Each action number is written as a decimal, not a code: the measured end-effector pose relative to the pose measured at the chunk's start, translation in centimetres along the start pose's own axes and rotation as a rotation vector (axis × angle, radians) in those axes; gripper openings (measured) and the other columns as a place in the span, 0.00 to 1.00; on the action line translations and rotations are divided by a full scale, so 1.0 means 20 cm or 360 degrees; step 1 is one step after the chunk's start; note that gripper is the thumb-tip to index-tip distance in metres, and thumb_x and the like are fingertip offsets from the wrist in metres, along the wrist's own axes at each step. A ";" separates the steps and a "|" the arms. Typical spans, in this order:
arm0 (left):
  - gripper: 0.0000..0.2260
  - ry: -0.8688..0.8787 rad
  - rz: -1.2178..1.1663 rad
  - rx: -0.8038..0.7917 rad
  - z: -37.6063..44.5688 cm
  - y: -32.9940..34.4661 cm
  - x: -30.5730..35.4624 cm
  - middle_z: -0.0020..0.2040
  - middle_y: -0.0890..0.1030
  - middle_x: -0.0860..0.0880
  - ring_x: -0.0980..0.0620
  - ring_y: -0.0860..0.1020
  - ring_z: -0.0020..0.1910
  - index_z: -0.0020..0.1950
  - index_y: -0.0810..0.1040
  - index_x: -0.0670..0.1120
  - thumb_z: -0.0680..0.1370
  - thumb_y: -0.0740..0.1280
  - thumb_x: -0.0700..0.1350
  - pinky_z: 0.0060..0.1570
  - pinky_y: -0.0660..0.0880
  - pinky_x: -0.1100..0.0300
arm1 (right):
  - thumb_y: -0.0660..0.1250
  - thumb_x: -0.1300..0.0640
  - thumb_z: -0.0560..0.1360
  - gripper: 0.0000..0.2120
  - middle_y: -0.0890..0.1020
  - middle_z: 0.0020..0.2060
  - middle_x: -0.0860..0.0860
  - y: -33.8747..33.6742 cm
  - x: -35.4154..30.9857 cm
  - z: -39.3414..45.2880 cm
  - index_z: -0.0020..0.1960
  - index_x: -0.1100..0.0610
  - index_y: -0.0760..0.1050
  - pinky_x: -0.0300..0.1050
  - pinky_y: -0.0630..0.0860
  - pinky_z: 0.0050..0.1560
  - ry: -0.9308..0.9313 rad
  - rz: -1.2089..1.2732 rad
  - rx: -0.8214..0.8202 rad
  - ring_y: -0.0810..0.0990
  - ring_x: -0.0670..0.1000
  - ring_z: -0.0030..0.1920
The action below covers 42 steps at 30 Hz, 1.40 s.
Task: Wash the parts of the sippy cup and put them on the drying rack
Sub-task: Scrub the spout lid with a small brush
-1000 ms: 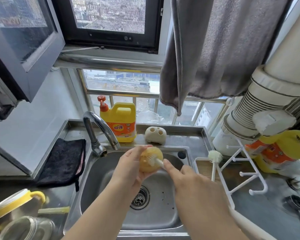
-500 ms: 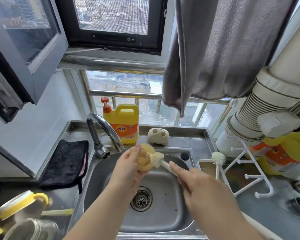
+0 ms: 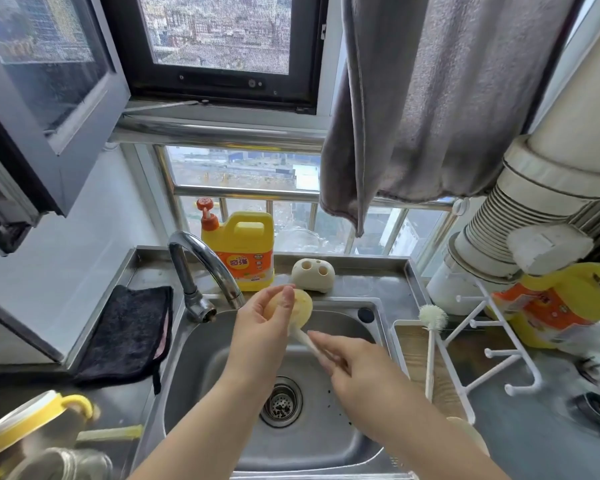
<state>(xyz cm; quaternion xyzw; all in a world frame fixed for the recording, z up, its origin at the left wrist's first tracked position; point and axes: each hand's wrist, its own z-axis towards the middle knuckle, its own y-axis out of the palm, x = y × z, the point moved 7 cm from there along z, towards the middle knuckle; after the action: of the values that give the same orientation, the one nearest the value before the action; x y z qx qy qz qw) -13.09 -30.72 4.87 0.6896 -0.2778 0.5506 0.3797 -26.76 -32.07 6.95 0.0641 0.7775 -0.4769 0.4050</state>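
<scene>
While over the sink (image 3: 201, 358), hands grip yellow cup part (image 3: 300, 308), white brush (image 3: 309, 342)

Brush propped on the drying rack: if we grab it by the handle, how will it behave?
The brush has a thin, long handle and a fluffy white head, so probably light, perhaps a little top-heavy. It only leans in the drying rack, so a nudge would likely tip it. The handle looks like smooth plastic beside a sink: possibly slippery.

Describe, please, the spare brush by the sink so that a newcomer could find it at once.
Start at the steel sink and look to its right, where a white pegged drying rack stands. The white bottle brush stands upright at the rack's left edge, bristle head on top. Unlike the brush handle in the right hand, nobody holds it.
</scene>
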 end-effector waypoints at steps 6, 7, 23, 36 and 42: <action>0.14 -0.0090 -0.0086 0.0038 0.05 -0.05 -0.02 0.39 0.84 0.51 0.53 0.82 0.42 0.48 0.80 0.47 0.69 0.67 0.54 0.49 0.78 0.54 | 0.59 0.60 0.81 0.15 0.71 0.27 0.47 0.12 0.09 -0.04 0.61 0.45 0.76 0.33 0.61 0.21 0.0356 0.1169 -0.0303 0.64 0.41 0.21; 0.13 -0.0130 -0.0136 0.0060 0.06 -0.06 -0.03 0.39 0.84 0.51 0.51 0.82 0.42 0.48 0.80 0.47 0.69 0.67 0.54 0.50 0.78 0.50 | 0.61 0.59 0.80 0.16 0.71 0.27 0.44 0.06 0.09 -0.04 0.61 0.41 0.75 0.32 0.63 0.24 0.0227 0.0816 -0.0167 0.66 0.41 0.21; 0.19 -0.0547 -0.1050 -0.0278 0.01 0.05 0.00 0.44 0.82 0.43 0.46 0.82 0.40 0.51 0.76 0.44 0.63 0.77 0.42 0.39 0.80 0.54 | 0.60 0.52 0.71 0.25 0.74 0.32 0.45 -0.16 -0.04 -0.11 0.67 0.35 0.68 0.40 0.67 0.23 -0.0325 -0.0646 0.0492 0.75 0.46 0.29; 0.26 -0.0665 -0.1036 -0.0859 -0.09 0.16 0.08 0.52 0.80 0.33 0.36 0.80 0.52 0.54 0.82 0.40 0.62 0.80 0.52 0.48 0.79 0.44 | 0.54 0.49 0.73 0.28 0.80 0.45 0.45 -0.21 -0.05 -0.13 0.61 0.18 0.54 0.49 0.76 0.45 -0.0541 -0.0366 0.0376 0.78 0.47 0.44; 0.24 -0.0636 -0.0930 -0.0824 -0.08 0.15 0.08 0.50 0.81 0.35 0.42 0.82 0.47 0.54 0.83 0.40 0.62 0.79 0.48 0.44 0.81 0.50 | 0.59 0.50 0.78 0.26 0.81 0.47 0.47 -0.25 -0.02 -0.14 0.59 0.18 0.58 0.50 0.76 0.49 -0.0503 -0.0281 0.0331 0.78 0.46 0.48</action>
<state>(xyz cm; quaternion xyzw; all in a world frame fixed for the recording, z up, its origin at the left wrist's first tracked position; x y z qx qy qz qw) -16.02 -31.00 7.35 0.7142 -0.2680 0.1881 0.6187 -30.52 -32.37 11.23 -0.0383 0.6534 -0.5923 0.4699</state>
